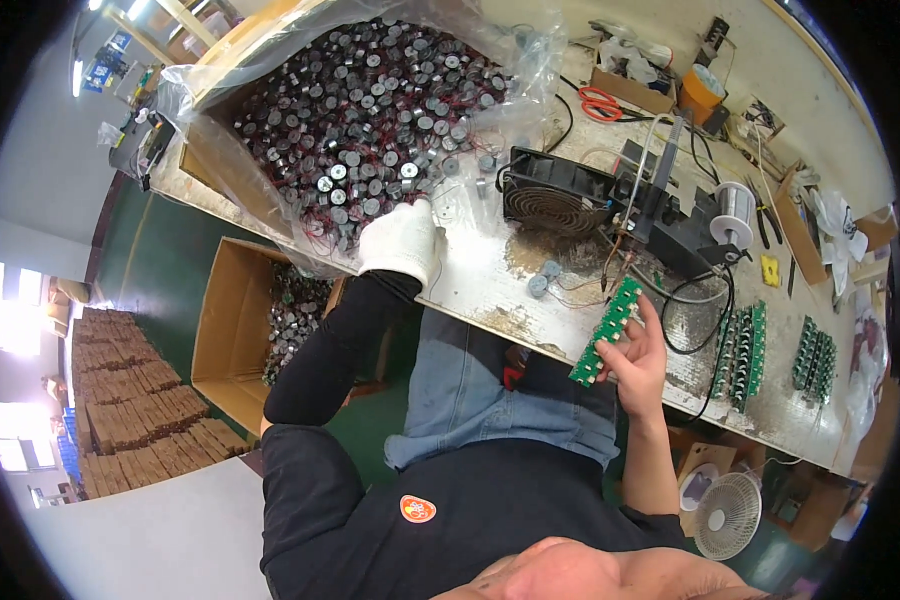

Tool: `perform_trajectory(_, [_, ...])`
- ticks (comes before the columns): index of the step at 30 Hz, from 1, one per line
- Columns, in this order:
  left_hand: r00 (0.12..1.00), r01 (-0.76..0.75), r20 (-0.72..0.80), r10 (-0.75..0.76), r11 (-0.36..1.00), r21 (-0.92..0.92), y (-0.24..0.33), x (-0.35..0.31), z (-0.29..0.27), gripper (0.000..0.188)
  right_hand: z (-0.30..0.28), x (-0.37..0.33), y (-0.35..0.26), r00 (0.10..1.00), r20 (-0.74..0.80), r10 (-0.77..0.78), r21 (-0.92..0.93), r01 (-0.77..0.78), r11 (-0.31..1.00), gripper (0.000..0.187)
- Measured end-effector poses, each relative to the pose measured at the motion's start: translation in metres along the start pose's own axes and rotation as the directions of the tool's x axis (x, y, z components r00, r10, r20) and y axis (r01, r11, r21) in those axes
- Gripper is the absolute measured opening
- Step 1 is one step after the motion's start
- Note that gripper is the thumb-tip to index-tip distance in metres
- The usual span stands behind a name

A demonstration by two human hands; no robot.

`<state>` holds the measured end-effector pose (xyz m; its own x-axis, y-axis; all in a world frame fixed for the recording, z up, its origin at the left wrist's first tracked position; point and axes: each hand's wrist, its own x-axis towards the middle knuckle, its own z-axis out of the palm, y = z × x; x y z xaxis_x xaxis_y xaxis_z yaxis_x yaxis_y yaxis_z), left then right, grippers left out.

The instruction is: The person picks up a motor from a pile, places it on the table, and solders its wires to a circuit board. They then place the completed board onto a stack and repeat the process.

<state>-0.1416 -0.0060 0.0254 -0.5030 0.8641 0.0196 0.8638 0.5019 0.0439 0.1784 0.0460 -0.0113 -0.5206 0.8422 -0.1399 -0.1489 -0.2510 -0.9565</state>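
Note:
My left hand, in a white glove, is at the near edge of a big heap of small round metal motors with thin red wires. Its fingers are curled together against the heap, and I cannot make out what is between them. In my bare right hand is a long green circuit board, pinched along its side and tilted, with small pale parts along it. The board's upper end is just below the tip of a soldering machine. Between my hands, two loose motors lie on the bench.
A black fan and a solder spool flank the machine. Rows of populated green boards lie to the right. Red-handled scissors and an orange tub are at the back. An open carton stands below the bench.

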Motion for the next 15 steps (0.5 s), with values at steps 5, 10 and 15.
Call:
perform_trajectory(5, [0.997,0.069,0.037,-0.069,0.998,0.003,0.004,-0.014,-0.005,0.033,-0.002,0.001,0.0,1.0,0.005,0.002,-0.019,-0.002,1.0,0.08])
perform_trajectory(10, [0.998,0.04,-0.037,-0.041,0.999,-0.03,-0.001,-0.023,0.009,0.035,-0.002,0.001,0.001,1.0,-0.001,-0.021,-0.011,0.021,1.0,0.079])
perform_trajectory(15, [0.993,0.099,0.074,-0.096,0.994,-0.037,0.004,-0.005,0.004,0.041,0.0,0.0,0.001,1.0,-0.001,-0.029,-0.029,0.029,0.999,0.079])
